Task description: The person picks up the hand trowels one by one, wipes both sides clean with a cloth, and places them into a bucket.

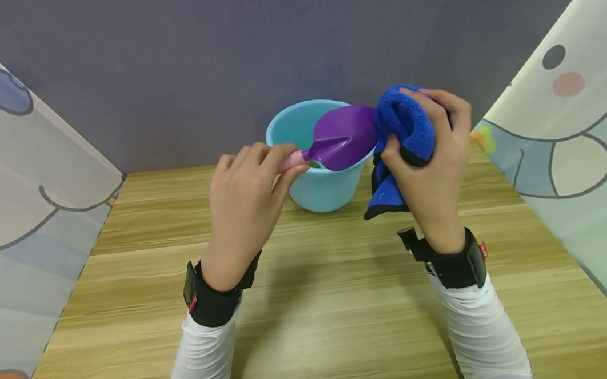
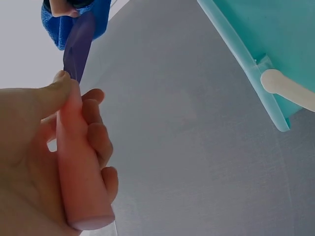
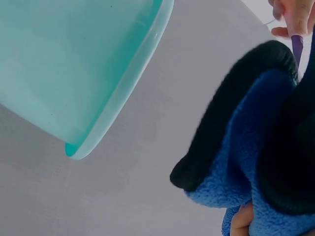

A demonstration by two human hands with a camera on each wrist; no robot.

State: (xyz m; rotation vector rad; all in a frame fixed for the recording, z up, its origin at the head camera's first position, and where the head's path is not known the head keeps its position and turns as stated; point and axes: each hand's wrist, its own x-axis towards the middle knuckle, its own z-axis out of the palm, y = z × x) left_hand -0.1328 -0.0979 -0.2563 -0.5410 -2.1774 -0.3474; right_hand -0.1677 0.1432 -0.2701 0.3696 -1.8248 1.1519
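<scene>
My left hand (image 1: 247, 198) grips the pink handle (image 2: 83, 162) of a toy shovel, thumb along its neck. The shovel's purple blade (image 1: 349, 135) points right, above the mouth of a light blue bucket (image 1: 324, 191). In my right hand (image 1: 438, 154) is a bunched blue cloth (image 1: 405, 121) with black edging, pressed against the blade's right tip. A loose corner of the cloth hangs below my fingers. In the right wrist view, folds of the cloth (image 3: 266, 113) cover most of that hand. The cloth hides the very tip of the blade.
The bucket stands at the back of a wood-grain table (image 1: 330, 302), close to a grey panel (image 1: 199, 75). Its white handle joint (image 2: 275, 81) shows in the left wrist view. Cartoon-printed sheets (image 1: 29, 169) flank the table on both sides.
</scene>
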